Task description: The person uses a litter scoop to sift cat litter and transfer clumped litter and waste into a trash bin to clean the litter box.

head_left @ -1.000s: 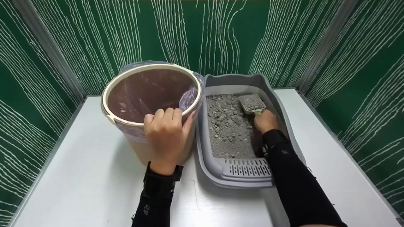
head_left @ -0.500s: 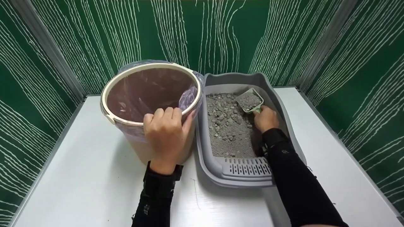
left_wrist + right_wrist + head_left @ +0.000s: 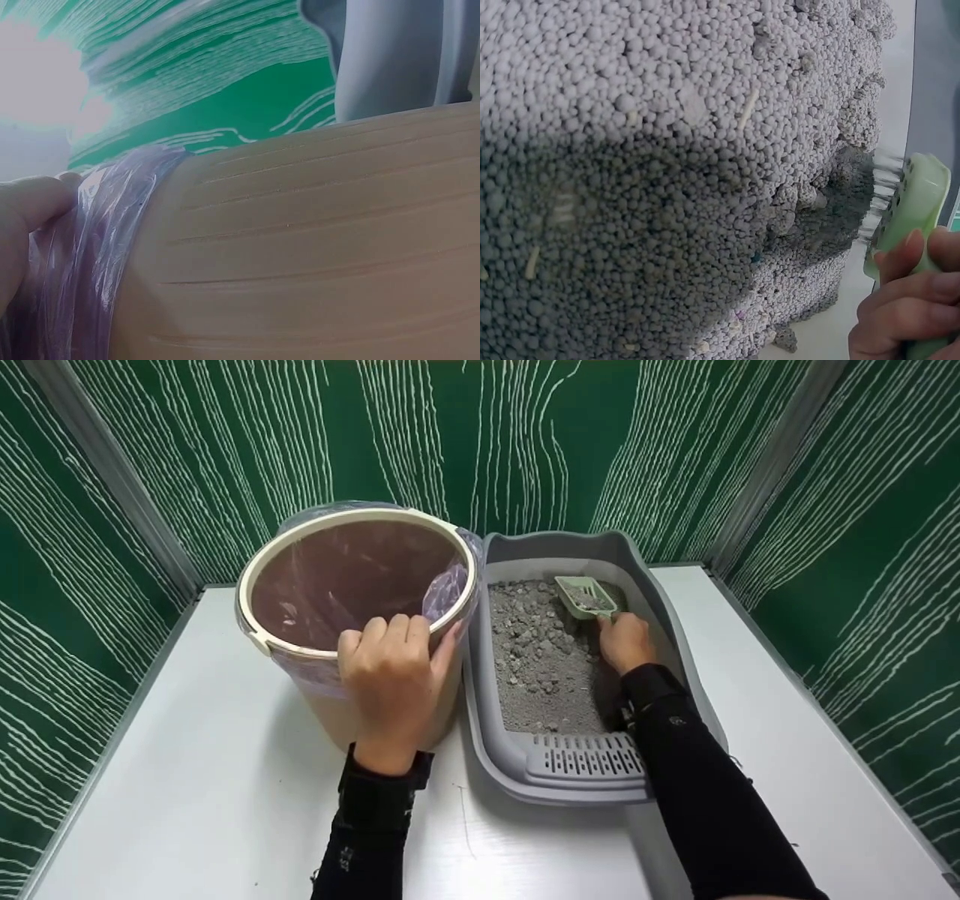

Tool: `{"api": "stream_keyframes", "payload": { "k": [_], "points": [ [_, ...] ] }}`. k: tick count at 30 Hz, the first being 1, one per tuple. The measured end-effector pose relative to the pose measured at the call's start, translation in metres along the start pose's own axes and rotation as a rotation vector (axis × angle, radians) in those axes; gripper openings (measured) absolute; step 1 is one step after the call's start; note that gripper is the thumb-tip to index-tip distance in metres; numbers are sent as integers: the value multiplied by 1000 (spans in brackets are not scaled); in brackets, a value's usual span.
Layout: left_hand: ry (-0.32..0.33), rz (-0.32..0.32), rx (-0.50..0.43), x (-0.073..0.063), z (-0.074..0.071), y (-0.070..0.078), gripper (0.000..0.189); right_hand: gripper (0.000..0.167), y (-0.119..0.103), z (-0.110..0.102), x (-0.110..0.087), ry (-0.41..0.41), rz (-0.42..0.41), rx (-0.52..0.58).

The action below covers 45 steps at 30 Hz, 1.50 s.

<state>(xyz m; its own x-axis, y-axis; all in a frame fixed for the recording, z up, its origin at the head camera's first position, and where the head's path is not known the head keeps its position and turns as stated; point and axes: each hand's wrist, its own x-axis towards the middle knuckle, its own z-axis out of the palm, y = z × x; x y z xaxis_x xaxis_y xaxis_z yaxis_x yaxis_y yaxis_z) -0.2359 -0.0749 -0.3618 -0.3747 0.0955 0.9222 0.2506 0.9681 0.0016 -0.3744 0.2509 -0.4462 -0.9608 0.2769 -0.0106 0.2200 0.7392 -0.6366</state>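
Note:
My right hand grips the handle of a pale green litter scoop above the far right part of a grey litter box. Some grey litter and clumps lie in the scoop. In the right wrist view, fine grains stream through the slots of the scoop onto the litter below. With fingers curled over the near rim, my left hand holds a beige trash bin lined with a thin purple bag. The bag also folds over the bin's outside in the left wrist view.
The bin stands just left of the litter box on a white table. Clumps lie in the left and middle of the litter. Green walls with white lines enclose the back and sides. A slotted step forms the box's near end.
The litter heaped in the scoop has drained down to a small amount, and its slots now show. The scoop has shifted slightly left while tilting. My left hand stays on the bin rim.

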Motion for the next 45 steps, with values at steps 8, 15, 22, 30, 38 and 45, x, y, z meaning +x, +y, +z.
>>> {"api": "stream_keyframes", "payload": {
  "k": [8, 15, 22, 30, 38, 45],
  "points": [
    [1, 2, 0, 1, -1, -1, 46, 43, -2, 2, 0, 38, -11, 1],
    [0, 8, -4, 0, 0, 1, 45, 46, 1, 1, -3, 53, -34, -16],
    [2, 6, 12, -1, 1, 1, 45, 46, 2, 2, -5, 84, -72, -61],
    [-3, 7, 13, 0, 0, 1, 46, 46, 1, 1, -9, 99, -91, -51],
    [-6, 5, 12, 0, 0, 0, 46, 46, 3, 1, -9, 132, -136, -29],
    [-5, 4, 16, 0, 0, 0, 45, 39, 1, 2, -7, 149, -170, 3]
  ]
}}
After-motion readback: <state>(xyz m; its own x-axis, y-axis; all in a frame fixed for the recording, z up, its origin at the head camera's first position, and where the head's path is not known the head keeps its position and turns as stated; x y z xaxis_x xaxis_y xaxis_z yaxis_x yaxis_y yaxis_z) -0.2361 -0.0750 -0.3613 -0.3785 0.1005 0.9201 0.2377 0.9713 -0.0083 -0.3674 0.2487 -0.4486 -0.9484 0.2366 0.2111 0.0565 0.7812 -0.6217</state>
